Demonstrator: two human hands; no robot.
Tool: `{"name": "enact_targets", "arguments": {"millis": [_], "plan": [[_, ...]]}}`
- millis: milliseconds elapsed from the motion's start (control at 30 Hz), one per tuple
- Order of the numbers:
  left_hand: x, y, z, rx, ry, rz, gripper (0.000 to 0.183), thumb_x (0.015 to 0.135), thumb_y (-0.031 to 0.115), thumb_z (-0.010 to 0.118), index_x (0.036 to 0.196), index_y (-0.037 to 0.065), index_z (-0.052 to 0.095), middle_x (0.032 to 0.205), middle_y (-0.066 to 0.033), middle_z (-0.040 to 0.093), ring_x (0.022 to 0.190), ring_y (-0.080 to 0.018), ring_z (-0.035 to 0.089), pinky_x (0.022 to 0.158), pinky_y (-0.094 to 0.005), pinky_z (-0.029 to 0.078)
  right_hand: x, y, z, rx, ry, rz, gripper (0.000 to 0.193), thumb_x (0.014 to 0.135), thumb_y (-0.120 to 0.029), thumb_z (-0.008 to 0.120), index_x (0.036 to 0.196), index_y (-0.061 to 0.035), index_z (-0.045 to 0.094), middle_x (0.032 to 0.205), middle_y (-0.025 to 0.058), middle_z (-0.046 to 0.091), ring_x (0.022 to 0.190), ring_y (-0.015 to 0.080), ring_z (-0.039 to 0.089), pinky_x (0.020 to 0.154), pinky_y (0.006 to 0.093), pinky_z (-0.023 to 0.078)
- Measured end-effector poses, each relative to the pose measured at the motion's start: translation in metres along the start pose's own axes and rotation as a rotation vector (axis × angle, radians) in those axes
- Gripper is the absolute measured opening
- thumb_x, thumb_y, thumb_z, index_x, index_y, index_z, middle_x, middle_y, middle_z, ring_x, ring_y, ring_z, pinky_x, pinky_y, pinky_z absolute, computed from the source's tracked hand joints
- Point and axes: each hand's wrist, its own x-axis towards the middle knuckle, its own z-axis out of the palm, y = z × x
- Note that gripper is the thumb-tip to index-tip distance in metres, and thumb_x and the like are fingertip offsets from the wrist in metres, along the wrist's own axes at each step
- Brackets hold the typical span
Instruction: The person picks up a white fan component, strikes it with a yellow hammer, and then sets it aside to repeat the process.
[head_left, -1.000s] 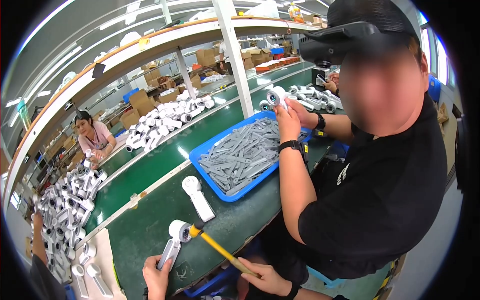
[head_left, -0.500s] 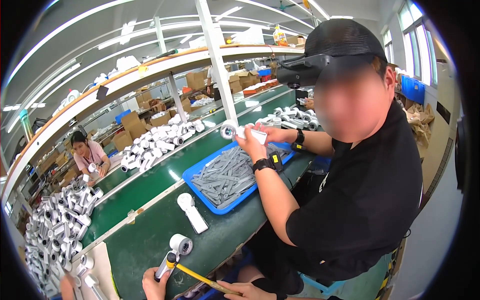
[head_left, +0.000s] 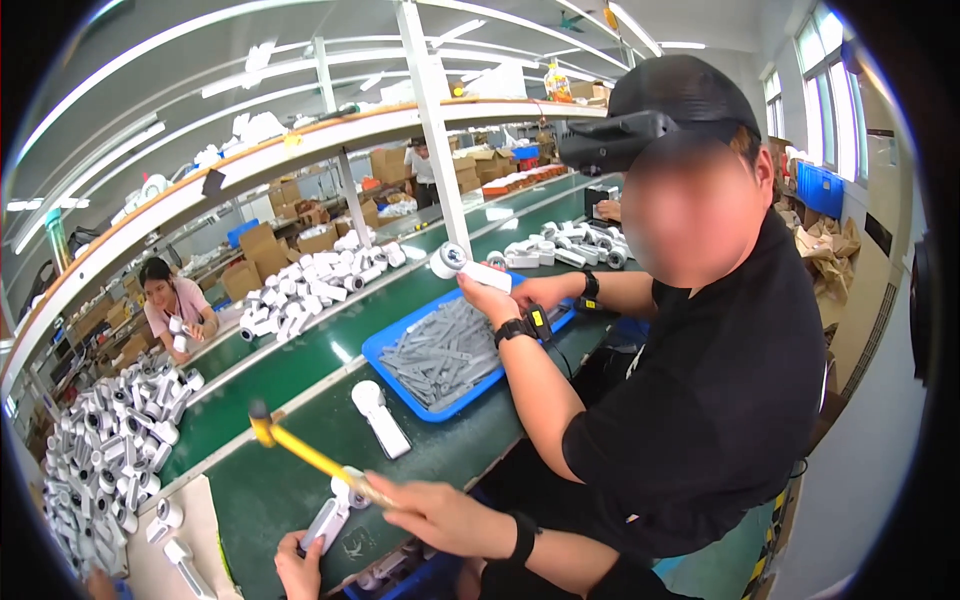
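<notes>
My left hand (head_left: 298, 568) grips the end of a white handheld device (head_left: 327, 522) with a round head and a grey strip along its handle, low on the green bench. The round head is partly hidden behind my right hand (head_left: 440, 515), which is closed around a hammer (head_left: 315, 457). This hammer has a yellow shaft and a dark striking face, and it is raised above the device, apart from it. A second white device (head_left: 381, 420) lies beyond, on the bench. Nearby stands a blue tray (head_left: 440, 416) heaped with flat grey strips (head_left: 445, 350).
A co-worker (head_left: 700, 360) in black sits close on the right, holding a similar device (head_left: 488, 275) over the tray. Piles of white devices (head_left: 120, 440) lie at the left and along the green conveyor (head_left: 270, 385). Another person (head_left: 178, 310) works across it. A shelf post (head_left: 430, 130) rises ahead.
My right hand has lifted the hammer up and to the left, off the device. My left hand keeps hold of the device. The co-worker's hands have shifted slightly.
</notes>
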Motion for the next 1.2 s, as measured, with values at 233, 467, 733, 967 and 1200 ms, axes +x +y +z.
{"name": "enact_targets", "arguments": {"millis": [233,467,733,967,1200], "plan": [[-0.016,0.019,-0.011,0.013,-0.053,0.012,0.025,0.089,0.020,0.069,0.107,0.002,0.068,0.097,-0.0218,0.070,0.085,-0.0324,0.068,0.079,-0.0377,0.052,-0.073,-0.005,0.030,0.145,-0.048,0.199,0.049,0.095,-0.012,0.061,0.141,-0.0003,0.048,0.113,0.0256,0.065,0.102,0.0344,0.066,0.089,0.0361,0.050],[-0.024,-0.009,0.013,-0.030,0.189,-0.015,0.025,0.077,0.012,0.078,0.095,-0.002,0.068,0.084,-0.0145,0.068,0.076,-0.0234,0.064,0.073,-0.0346,0.050,-0.086,-0.002,0.037,0.053,-0.164,0.226,0.051,0.095,-0.012,0.059,0.143,-0.0023,0.046,0.111,0.0260,0.064,0.102,0.0377,0.065,0.087,0.0391,0.050],[-0.023,-0.013,0.008,-0.205,0.126,-0.049,0.024,0.074,0.005,0.079,0.094,-0.001,0.068,0.089,-0.0165,0.068,0.082,-0.0286,0.065,0.077,-0.0379,0.051,-0.097,0.010,0.040,-0.093,-0.210,0.220,0.053,0.096,-0.018,0.061,0.146,-0.0089,0.045,0.091,0.0154,0.061,0.078,0.0316,0.063,0.072,0.0366,0.050],[-0.018,-0.008,0.014,-0.208,0.119,0.021,0.024,0.077,0.012,0.080,0.095,0.001,0.070,0.089,-0.0107,0.069,0.081,-0.0209,0.063,0.075,-0.0326,0.050,-0.093,0.003,0.038,-0.084,-0.056,0.113,0.051,0.089,-0.006,0.067,0.138,-0.0028,0.053,0.086,0.0133,0.062,0.074,0.0234,0.061,0.070,0.0316,0.049],[-0.021,-0.006,0.008,-0.173,0.140,0.031,0.023,0.076,0.013,0.081,0.094,0.003,0.070,0.086,-0.0114,0.066,0.083,-0.0285,0.062,0.079,-0.0366,0.049,-0.071,-0.017,0.028,-0.132,-0.106,0.164,0.052,0.087,0.002,0.067,0.137,-0.0016,0.054,0.078,0.0109,0.054,0.066,0.0220,0.054,0.063,0.0299,0.046]]}}
